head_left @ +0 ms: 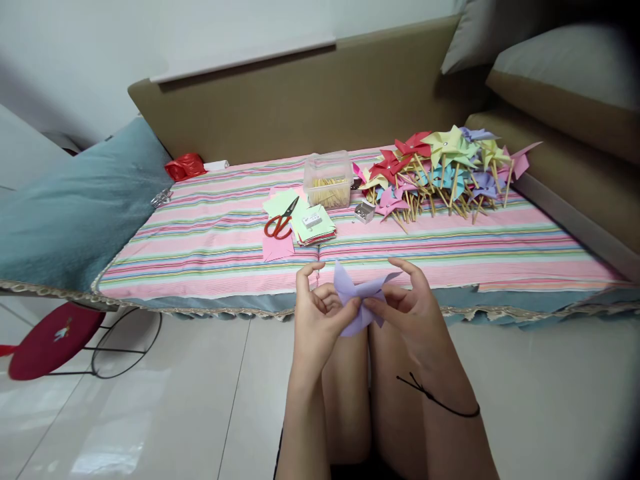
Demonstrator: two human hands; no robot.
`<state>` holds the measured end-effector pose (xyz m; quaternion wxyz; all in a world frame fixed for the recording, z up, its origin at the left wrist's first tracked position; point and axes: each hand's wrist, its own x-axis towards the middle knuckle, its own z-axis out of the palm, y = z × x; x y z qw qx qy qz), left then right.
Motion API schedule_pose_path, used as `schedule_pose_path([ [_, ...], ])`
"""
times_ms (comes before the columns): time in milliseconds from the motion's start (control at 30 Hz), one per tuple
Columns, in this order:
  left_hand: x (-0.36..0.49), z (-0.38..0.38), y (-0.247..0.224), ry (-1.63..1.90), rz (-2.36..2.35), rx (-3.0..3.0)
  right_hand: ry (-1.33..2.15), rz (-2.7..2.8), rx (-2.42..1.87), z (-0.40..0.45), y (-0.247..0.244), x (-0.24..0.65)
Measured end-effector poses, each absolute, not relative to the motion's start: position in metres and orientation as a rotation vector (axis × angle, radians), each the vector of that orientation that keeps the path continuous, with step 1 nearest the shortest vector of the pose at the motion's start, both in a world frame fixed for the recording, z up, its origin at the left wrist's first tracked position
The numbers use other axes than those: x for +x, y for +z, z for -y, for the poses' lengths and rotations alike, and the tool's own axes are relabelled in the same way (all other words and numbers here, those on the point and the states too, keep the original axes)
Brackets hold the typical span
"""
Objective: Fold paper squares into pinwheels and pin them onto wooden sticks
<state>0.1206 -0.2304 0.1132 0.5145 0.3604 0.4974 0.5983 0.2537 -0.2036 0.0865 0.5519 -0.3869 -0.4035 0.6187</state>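
A purple paper pinwheel [364, 289] is held above my knees, its blades folded in toward the centre. My left hand [323, 313] grips its left side, thumb pressed near the middle. From the right, my right hand [413, 310] pinches it, its thumb meeting the left thumb at the centre; both index fingers are raised off the paper. Beyond the hands lie orange-handled scissors [280, 223] on coloured paper squares [316, 230], with a small white box [313, 220] on the stack. A small open box of pins [365, 212] stands to the right.
A clear plastic tub [327, 180] holds wooden sticks. Many finished pinwheels [445, 167] on sticks are heaped at the right of the striped cloth [215, 233]. A red plastic bag [185, 167] lies far left, and a dark red stool [57, 340] stands on the floor.
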Motion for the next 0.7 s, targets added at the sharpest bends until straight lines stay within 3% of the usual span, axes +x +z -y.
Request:
schedule_pose_path([
  [333, 0.115, 0.23, 0.11, 1.31, -1.038, 0.825, 1.578, 0.936, -0.912, 0.204, 0.082, 0.258],
  [700, 0.106, 0.22, 0.1, 1.255, -1.11, 0.781, 1.478, 1.178, -1.055, 0.194, 0.068, 0.254],
])
